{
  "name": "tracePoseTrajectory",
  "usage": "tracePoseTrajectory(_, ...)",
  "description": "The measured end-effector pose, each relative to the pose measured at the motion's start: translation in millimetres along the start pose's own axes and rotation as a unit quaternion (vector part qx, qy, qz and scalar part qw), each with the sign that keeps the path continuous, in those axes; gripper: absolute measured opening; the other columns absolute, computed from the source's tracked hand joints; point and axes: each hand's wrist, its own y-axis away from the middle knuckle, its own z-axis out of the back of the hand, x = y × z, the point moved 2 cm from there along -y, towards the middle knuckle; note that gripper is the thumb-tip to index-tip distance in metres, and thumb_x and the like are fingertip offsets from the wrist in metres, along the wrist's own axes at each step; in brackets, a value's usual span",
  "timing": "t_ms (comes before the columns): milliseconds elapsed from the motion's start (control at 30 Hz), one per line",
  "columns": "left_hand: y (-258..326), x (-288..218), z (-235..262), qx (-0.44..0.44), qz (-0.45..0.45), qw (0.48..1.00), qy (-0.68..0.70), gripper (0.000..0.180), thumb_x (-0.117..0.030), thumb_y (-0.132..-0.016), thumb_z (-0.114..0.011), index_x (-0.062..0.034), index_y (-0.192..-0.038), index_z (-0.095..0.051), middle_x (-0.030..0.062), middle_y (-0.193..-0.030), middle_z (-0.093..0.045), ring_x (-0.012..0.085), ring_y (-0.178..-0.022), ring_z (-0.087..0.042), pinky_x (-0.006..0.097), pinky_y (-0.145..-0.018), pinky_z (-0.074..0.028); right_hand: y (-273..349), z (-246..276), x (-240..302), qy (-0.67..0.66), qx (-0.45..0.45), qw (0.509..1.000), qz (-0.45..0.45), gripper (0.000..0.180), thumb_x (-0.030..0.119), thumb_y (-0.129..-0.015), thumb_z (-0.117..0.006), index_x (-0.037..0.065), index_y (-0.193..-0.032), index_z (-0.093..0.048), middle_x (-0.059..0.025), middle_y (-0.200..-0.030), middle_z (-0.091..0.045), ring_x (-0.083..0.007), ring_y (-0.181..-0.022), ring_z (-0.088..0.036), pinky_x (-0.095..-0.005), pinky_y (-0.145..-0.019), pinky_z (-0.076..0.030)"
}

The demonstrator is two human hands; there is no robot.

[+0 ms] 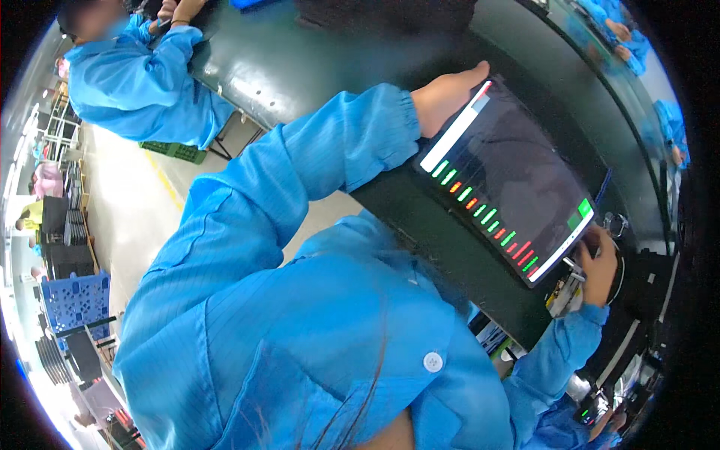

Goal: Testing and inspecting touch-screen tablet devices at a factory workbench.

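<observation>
Because the flat dark panel [517, 180] lying on the dark table [315, 60] looks thin, stiff, smooth and breakable, edges suit it: left hand [446, 97] clasps its far-left corner, right hand [598, 268] closed on its near-right corner.

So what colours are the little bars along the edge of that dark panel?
Green and red bars on the dark panel, seen in the head view.

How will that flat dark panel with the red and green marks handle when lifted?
The flat dark panel looks rigid, since its edges stay straight between the left hand and right hand. Its glossy face is probably slippery and scratch-prone, so an edge grip seems wise.
</observation>
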Motion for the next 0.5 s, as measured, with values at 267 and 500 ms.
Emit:
tracePoseTrajectory(267,-11.3,-4.7,6.7,0.025,0.038,0.999,-0.003,0.053,-0.050,-0.088,-0.035,-0.0026,-0.089,-0.059,0.0147,-0.088,-0.064,0.0240,-0.077,-0.061,0.036,-0.076,-0.048,13.7,21.8,14.2,-0.204,0.001,0.976,-0.081,0.023,0.006,-0.078,-0.058,0.000,-0.100,-0.058,-0.0052,-0.087,-0.058,-0.0099,-0.072,-0.052,-0.0218,-0.063,-0.042)
tracePoseTrajectory(500,-16.4,-8.4,14.0,0.012,0.029,0.999,-0.007,0.053,-0.050,-0.088,-0.035,-0.0019,-0.090,-0.059,0.0147,-0.088,-0.063,0.0245,-0.077,-0.060,0.036,-0.075,-0.048,14.6,9.2,29.6,-0.278,0.078,0.954,-0.084,0.021,0.006,-0.079,-0.058,0.002,-0.099,-0.060,-0.0019,-0.081,-0.056,-0.0074,-0.067,-0.048,-0.0195,-0.058,-0.038)
